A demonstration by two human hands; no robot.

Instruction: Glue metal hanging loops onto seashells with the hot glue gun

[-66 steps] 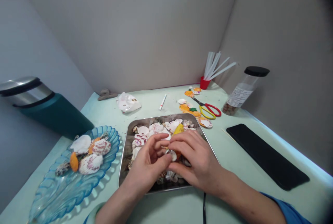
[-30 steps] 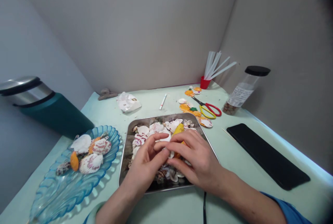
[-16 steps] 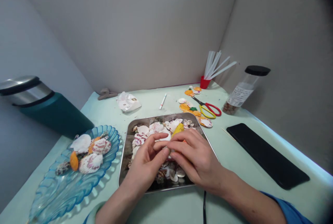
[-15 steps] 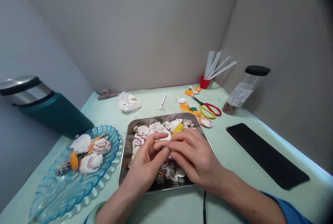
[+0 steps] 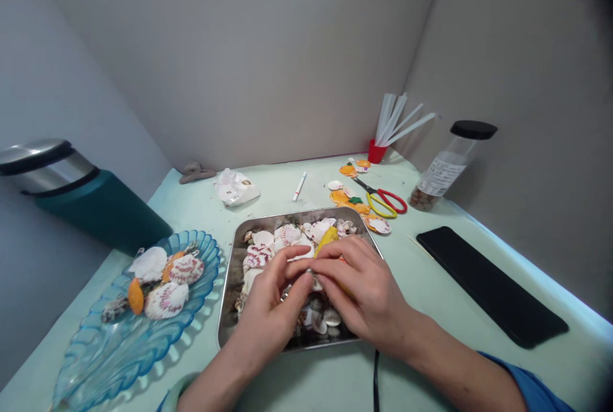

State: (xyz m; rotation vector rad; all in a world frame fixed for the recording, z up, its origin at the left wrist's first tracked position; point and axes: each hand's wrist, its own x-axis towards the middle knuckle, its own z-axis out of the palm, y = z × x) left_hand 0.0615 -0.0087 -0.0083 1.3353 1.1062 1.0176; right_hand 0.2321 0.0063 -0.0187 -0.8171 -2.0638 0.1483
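Over a metal tray (image 5: 227, 316) full of seashells, my left hand (image 5: 278, 290) and my right hand (image 5: 364, 290) meet fingertip to fingertip. Both have their fingers curled and pinched around something small that the fingers mostly hide; its kind cannot be made out. White and purple-striped scallop shells (image 5: 258, 255) lie in the tray beyond my left hand. A yellow piece (image 5: 328, 237) sits among the shells just past my right fingers. Small grey shells (image 5: 330, 317) show below the hands.
To the left is a blue leaf-shaped dish (image 5: 129, 351) bearing shells, with a teal bottle (image 5: 105, 204) behind it. Scissors (image 5: 383, 198), orange shells (image 5: 342, 197), a white marker (image 5: 299, 187), a crumpled white packet (image 5: 235, 188), a clear jar (image 5: 443, 172), glue sticks (image 5: 395, 118) and a black slab (image 5: 488, 284) surround the tray.
My fingers have shifted slightly where they meet, and the right hand's grip has turned a little. The tray has moved very slightly. Everything else stays in place.
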